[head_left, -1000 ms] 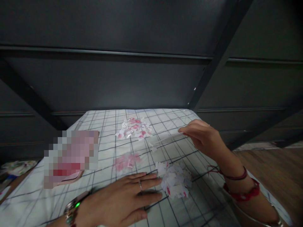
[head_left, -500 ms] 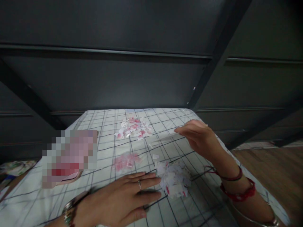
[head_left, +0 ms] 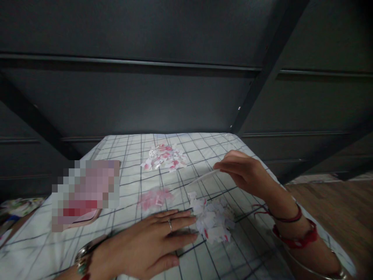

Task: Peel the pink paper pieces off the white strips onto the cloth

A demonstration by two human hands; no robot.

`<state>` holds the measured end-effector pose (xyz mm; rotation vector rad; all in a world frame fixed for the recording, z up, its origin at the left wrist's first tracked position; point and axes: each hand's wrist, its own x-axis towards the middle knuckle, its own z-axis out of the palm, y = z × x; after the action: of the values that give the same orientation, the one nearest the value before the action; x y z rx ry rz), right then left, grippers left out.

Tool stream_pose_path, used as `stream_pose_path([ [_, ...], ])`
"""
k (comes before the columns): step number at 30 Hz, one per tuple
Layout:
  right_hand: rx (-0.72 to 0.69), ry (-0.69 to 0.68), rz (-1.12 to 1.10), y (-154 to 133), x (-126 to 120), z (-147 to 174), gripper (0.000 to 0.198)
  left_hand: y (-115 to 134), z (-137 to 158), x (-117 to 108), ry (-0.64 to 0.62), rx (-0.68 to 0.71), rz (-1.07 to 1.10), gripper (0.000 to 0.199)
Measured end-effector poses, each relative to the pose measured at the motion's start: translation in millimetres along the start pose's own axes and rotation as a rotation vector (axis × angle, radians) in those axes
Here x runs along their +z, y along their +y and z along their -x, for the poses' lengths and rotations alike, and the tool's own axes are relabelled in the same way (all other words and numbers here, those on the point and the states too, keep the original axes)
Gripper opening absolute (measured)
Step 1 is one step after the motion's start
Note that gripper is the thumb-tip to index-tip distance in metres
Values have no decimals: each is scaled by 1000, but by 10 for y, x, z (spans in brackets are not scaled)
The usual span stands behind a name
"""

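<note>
My left hand (head_left: 145,241) lies flat on the checked cloth with its fingers spread, fingertips beside a heap of white paper scraps (head_left: 214,217). In a pinch, my right hand (head_left: 247,171) holds a thin pale stick (head_left: 204,177) above the cloth. The stick slants down to the left, its tip above the left side of that heap; its exact kind is unclear. Translucent pink pieces (head_left: 155,198) lie beyond my left fingers. Farther back is a spread of white and pink scraps (head_left: 166,157).
A partly blurred-out pink flat object (head_left: 93,186) lies on the left of the white checked cloth (head_left: 128,155). Dark panels (head_left: 157,101) rise behind the table's far edge. Wooden floor (head_left: 329,202) shows at the right.
My right hand has dipped slightly, and the stick's tip has come nearer to the near heap. A small white scrap earlier seen by the tip no longer shows there. My left hand stays nearly still.
</note>
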<state>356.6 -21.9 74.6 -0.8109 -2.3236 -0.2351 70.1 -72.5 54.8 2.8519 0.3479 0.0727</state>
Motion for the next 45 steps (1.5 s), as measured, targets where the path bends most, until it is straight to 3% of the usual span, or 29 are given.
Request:
stream_pose_path([
  [5,72,55,2,18,-84,37,19,-4,4,-22,15,-6,50,44],
  [9,93,96,231,49,-34,54,24,-16,18,-25,46,-36,85,44],
  [14,146,45,471,24,92,10,28,-16,9,-48,-35,-67,45,44],
  [17,109,8,439,-25,157,-14,28,-18,7,-52,-36,-60,34,43],
  [23,78,72,335,-83,233,-36,33,-37,33,-62,29,-55,34,39],
  [29,68,-13,349,-70,223,-42,36,-68,80,-83,77,-95,16,35],
  [35,75,59,316,-99,218,-35,33,-58,69,-23,109,-62,23,33],
  [39,47,24,296,-103,208,-41,31,-97,100,-44,147,-65,-50,31],
  [42,40,31,224,-95,169,-23,30,-244,191,-49,291,-223,-154,32],
  [45,79,66,253,-82,109,3,28,-484,324,3,486,-646,-257,40],
])
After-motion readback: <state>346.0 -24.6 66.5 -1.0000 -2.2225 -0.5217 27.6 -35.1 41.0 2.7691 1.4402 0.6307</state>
